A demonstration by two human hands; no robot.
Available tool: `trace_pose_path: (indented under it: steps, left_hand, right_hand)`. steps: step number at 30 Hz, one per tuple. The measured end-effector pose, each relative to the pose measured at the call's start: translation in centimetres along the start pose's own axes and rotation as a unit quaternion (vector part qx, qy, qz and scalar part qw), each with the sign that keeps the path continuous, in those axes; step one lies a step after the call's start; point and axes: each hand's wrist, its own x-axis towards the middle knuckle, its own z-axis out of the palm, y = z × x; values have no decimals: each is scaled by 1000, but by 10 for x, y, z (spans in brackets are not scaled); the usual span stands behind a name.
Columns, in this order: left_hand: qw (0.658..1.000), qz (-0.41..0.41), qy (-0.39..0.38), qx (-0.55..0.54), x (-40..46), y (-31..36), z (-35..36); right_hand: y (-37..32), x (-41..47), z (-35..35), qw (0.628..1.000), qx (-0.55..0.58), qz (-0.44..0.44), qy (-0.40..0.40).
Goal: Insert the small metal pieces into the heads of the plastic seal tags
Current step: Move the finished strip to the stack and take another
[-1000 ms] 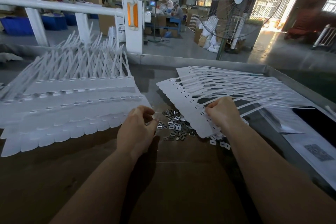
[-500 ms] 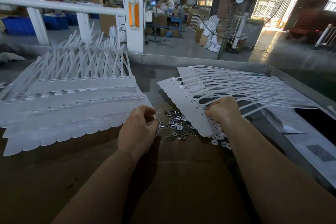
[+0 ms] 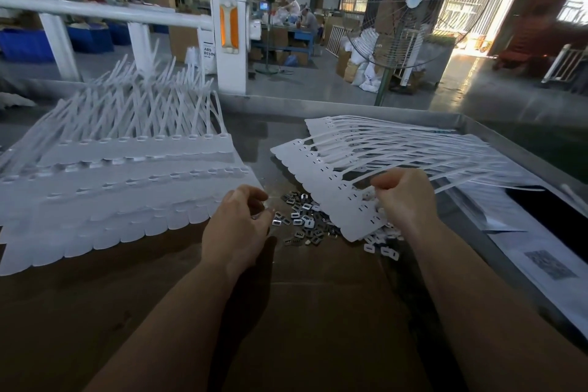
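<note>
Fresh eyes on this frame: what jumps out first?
Two big fans of white seal tags: one stack on the left, another on the right, straps pointing away. Between them, a small heap of shiny metal pieces on the brown cardboard. The left hand hovers curled beside the heap; the right hand works at the right stack's heads.

matt white plastic tags (image 3: 337, 200), shiny metal pieces (image 3: 302, 219), dull brown cardboard (image 3: 318, 328).

Bare arms, bare hands

The left hand (image 3: 237, 226) and right hand (image 3: 405, 202) wear no gloves, rings or watch; both forearms show no sleeves, running unclothed from 6 o'clock up toward the wrists.
</note>
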Motion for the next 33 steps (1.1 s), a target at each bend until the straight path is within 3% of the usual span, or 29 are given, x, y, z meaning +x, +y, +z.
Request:
trace_pose_path:
  steps: [5,8,12,20,28,33]
  left_hand:
    - [1000,-1,-2,0,-1,2,0]
    - [1000,-2,-3,1,-2,3,-1]
    - [1000,-2,-4,-4,-2,4,-2]
    - [1000,-8,4,-16,-2,5,-3]
    - [1000,-1,4,-5,-1,3,-1]
    - [1000,1,7,-8,0,2,-1]
  right_hand:
    - [1,-10,-4,988,-141,-52,-25]
    - [-1,-7,-3,980,-185,-22,-73]
    - [-1,-9,4,973,-205,-98,-23]
    - [-7,5,9,937,-308,-155,-57]
    - [-11,13,10,930,-315,-177,-60]
    - [-9,9,10,956,-258,-138,-14]
